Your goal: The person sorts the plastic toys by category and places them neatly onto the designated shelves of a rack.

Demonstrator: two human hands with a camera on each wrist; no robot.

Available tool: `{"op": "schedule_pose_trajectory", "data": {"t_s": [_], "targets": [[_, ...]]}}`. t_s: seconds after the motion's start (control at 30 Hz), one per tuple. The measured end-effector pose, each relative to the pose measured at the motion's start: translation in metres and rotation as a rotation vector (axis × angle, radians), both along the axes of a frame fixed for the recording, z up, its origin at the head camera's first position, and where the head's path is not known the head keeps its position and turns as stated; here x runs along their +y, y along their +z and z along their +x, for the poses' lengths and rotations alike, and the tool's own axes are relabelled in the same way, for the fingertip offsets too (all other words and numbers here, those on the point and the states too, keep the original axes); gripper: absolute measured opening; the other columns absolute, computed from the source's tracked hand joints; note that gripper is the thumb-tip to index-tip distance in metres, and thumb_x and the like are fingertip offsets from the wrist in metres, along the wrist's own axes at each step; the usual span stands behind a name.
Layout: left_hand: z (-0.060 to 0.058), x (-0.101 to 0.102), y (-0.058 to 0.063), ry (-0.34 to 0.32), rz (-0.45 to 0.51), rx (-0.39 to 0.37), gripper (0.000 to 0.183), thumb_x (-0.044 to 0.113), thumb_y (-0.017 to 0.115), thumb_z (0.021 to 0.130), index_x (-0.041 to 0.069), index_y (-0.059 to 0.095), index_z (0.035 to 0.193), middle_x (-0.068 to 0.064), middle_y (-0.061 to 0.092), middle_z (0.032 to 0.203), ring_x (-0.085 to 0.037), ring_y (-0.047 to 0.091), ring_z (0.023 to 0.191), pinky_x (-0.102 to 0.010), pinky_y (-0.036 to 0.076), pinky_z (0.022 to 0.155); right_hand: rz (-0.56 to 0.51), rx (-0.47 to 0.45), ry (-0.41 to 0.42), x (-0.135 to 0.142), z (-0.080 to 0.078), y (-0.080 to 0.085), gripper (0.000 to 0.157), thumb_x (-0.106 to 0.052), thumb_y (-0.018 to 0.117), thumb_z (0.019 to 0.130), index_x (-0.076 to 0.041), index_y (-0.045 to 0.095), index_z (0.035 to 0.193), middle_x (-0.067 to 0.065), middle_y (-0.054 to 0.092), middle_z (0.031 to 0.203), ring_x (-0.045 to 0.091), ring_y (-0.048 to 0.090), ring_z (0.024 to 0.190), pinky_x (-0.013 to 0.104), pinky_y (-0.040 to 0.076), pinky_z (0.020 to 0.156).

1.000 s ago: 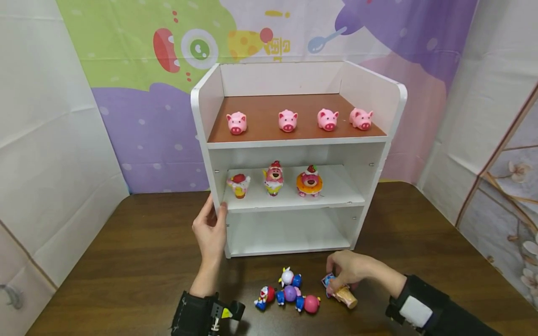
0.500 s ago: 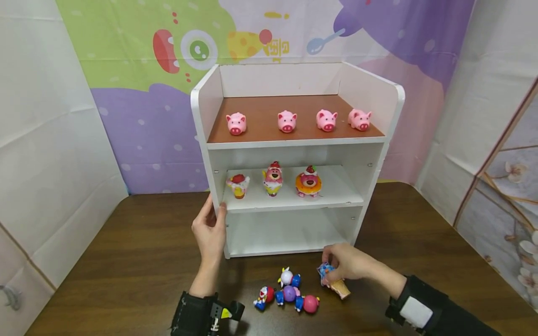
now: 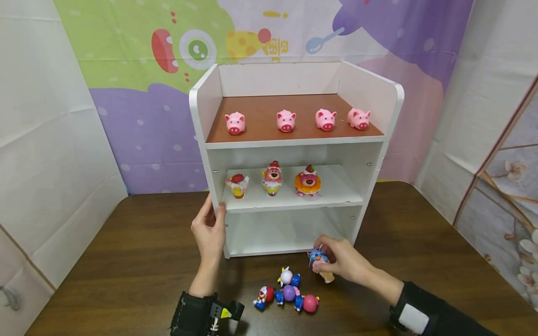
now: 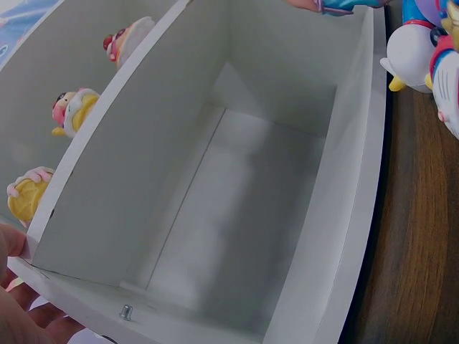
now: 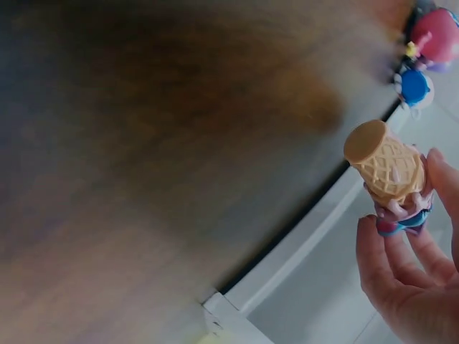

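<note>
My right hand [image 3: 348, 263] pinches an ice-cream-cone figurine [image 3: 318, 256] with a blue top, in front of the bottom shelf [image 3: 286, 233]. In the right wrist view its waffle cone [image 5: 391, 168] points away from the thumb and fingers, the blue part down among the fingertips. My left hand [image 3: 210, 233] grips the left side panel of the white shelf unit [image 3: 227, 143], thumb at the front edge and fingers round the outside. Several small figurines in blue, red, purple and white, one of them a white-headed figurine [image 3: 288, 276], lie together on the table between the hands.
Several pink pig figurines stand on the brown top shelf [image 3: 260, 105], one a pig [image 3: 235, 123] at the left. The middle shelf [image 3: 336, 186] bears a dessert cup figurine [image 3: 238, 185], a bear figurine [image 3: 272, 178] and a bear in an orange ring [image 3: 307, 181]. A patterned cloth [image 3: 143, 135] hangs behind.
The right hand has lifted the ice-cream-cone figurine and carried it left and toward the bottom shelf. The left hand keeps its grip on the side panel.
</note>
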State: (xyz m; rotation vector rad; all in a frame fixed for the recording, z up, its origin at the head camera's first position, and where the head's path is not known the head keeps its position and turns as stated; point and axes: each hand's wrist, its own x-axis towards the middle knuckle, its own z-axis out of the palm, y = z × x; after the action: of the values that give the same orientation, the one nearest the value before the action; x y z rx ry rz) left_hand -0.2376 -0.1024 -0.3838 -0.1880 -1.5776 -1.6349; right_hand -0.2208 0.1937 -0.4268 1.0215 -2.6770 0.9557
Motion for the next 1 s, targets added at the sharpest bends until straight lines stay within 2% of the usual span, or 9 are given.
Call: {"op": "schedule_pose_trajectory", "data": {"t_s": [0.17,0.33,0.5,0.63,0.83,1.0], "targets": [[0.0,0.001,0.001,-0.004,-0.004,0.001,0.037,0.0,0.056,0.082,0.001,0.055,0.118,-0.024,0.056,0.116,-0.022,0.055,0.097,-0.011,0.047,0.074,-0.03,0.061,0.006,0.003,0.003,-0.005,0.032,-0.028,0.073,0.071,-0.012,0.056,0.092,-0.004,0.06,0.071,0.006,0.052,0.064,0.024,0.048,0.053],[0.0,0.002,0.001,-0.007,0.007,0.004,0.037,-0.001,0.056,0.081,0.0,0.055,0.118,-0.025,0.056,0.115,-0.024,0.055,0.096,-0.011,0.048,0.073,-0.042,0.102,-0.025,0.008,0.008,-0.006,0.032,-0.026,0.074,0.07,-0.013,0.054,0.091,-0.004,0.061,0.075,0.004,0.053,0.069,0.028,0.051,0.058],[0.001,0.002,0.002,-0.009,0.016,0.01,0.036,-0.001,0.056,0.081,0.0,0.055,0.117,-0.026,0.056,0.114,-0.026,0.055,0.093,-0.01,0.048,0.071,-0.051,0.102,-0.073,0.013,0.017,-0.004,0.035,-0.02,0.076,0.066,-0.012,0.052,0.09,-0.002,0.062,0.079,0.006,0.055,0.074,0.032,0.054,0.062],[0.001,0.001,0.001,-0.008,0.018,0.008,0.036,-0.002,0.056,0.081,0.0,0.056,0.117,-0.026,0.057,0.114,-0.026,0.056,0.093,-0.01,0.048,0.071,-0.062,0.096,-0.093,0.016,0.024,-0.005,0.037,-0.016,0.077,0.065,-0.011,0.05,0.089,-0.001,0.061,0.079,0.006,0.056,0.073,0.031,0.055,0.061],[0.001,0.001,0.001,-0.006,0.016,0.002,0.036,-0.001,0.056,0.081,0.0,0.056,0.118,-0.025,0.057,0.114,-0.024,0.056,0.093,-0.01,0.048,0.07,-0.095,0.121,-0.1,0.019,0.033,-0.008,0.041,-0.021,0.079,0.064,-0.01,0.049,0.089,-0.004,0.057,0.076,0.005,0.053,0.068,0.029,0.053,0.055],[0.0,0.001,0.0,-0.006,0.019,0.001,0.036,-0.001,0.056,0.081,0.0,0.056,0.117,-0.025,0.057,0.113,-0.024,0.056,0.092,-0.009,0.048,0.07,-0.079,0.138,-0.089,0.02,0.037,-0.01,0.042,-0.023,0.078,0.063,-0.009,0.05,0.091,-0.002,0.058,0.082,0.006,0.053,0.073,0.033,0.054,0.059]]}}
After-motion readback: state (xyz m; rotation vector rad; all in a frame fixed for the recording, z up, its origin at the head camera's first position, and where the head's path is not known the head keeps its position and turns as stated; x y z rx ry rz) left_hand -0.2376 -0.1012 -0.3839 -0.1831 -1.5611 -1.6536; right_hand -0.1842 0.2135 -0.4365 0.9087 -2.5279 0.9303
